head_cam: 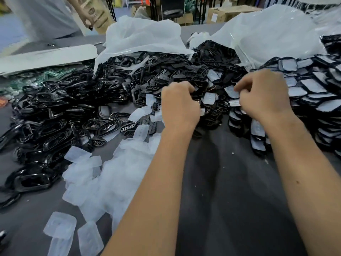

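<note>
My left hand [180, 106] is dug into the near edge of a heap of black plastic key-shell parts [166, 74], its fingers curled round one small black piece whose shape is mostly hidden. My right hand [263, 95] is just to the right, with fingers and thumb pinching a black part covered with pale film [231, 91]. Both hands are seen from the back, so the fingertips are hidden. More film-covered parts [310, 85] lie stacked in rows to the right.
Glossy black frames [55, 111] are piled at the left. Loose translucent film pieces [114, 174] lie in front. Two open plastic bags [144, 34] [267, 30] sit behind. Green circuit boards [55, 72] lie under a white sheet [46, 56]. A person [42, 17] stands at the back left. The grey table [230, 191] shows between my arms.
</note>
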`<action>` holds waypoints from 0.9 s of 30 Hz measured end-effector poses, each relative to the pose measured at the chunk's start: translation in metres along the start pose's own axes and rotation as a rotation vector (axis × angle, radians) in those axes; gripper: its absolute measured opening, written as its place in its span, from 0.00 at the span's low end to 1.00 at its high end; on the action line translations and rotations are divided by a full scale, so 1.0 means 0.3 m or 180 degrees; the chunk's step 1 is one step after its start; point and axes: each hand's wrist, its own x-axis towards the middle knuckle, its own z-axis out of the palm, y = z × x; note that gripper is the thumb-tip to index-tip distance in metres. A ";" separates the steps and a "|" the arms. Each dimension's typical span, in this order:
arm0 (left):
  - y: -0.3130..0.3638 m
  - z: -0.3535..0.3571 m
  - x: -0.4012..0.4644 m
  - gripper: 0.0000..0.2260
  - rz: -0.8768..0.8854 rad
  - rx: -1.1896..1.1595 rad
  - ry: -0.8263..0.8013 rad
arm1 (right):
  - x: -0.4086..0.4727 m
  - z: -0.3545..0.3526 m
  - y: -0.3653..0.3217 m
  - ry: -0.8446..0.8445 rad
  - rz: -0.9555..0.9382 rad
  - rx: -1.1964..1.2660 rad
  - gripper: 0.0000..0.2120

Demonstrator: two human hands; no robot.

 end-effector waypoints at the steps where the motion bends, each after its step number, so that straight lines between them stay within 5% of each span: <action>1: -0.025 -0.010 0.013 0.19 -0.0155 0.0139 0.0081 | 0.009 0.011 -0.026 0.0106 -0.0119 0.0090 0.17; 7: -0.095 -0.030 0.042 0.18 -0.0413 0.0729 -0.0297 | 0.057 0.192 -0.175 -0.0263 -0.0893 -0.0037 0.22; 11: -0.121 -0.049 0.052 0.17 -0.0504 0.0553 -0.0250 | 0.096 0.251 -0.205 -0.0630 -0.0893 -0.0538 0.26; 16: -0.164 -0.087 0.069 0.13 -0.0556 0.0141 -0.0132 | 0.132 0.252 -0.207 -0.0383 -0.0764 -0.0230 0.09; 27: -0.184 -0.142 0.040 0.11 -0.0639 0.0012 -0.0097 | 0.039 0.255 -0.319 0.0416 -0.0502 0.0953 0.04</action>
